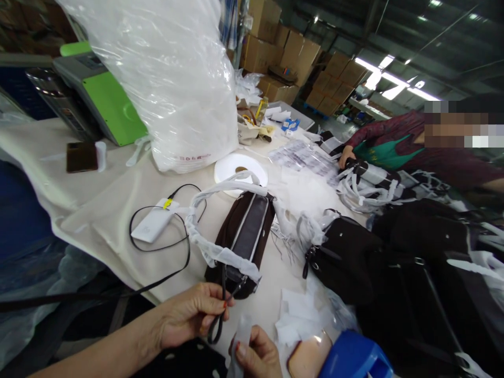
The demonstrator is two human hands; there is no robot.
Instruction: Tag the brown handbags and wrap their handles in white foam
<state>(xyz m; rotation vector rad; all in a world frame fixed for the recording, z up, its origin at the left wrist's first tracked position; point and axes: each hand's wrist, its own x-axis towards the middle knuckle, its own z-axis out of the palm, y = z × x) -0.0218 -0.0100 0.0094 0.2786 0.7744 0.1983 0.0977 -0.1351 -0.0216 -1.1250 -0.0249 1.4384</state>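
A dark brown handbag (248, 231) lies on the covered table in front of me, its handle (197, 236) wrapped in white paper and looped to the left. My left hand (197, 312) pinches a thin black strap (214, 328) that hangs from the bag's near end. Just right of it, my right hand (255, 354) grips a strip of whitish translucent wrapping (241, 336) between thumb and fingers. The two hands are close together but apart, near the table's front edge.
Left of the bag lie a white power bank (153, 223) and its black cable. A roll of white tape (224, 170) and a big plastic-wrapped bundle (169, 89) stand behind. More dark bags (346, 252), a blue container (354, 357) and a co-worker (405, 142) are on the right.
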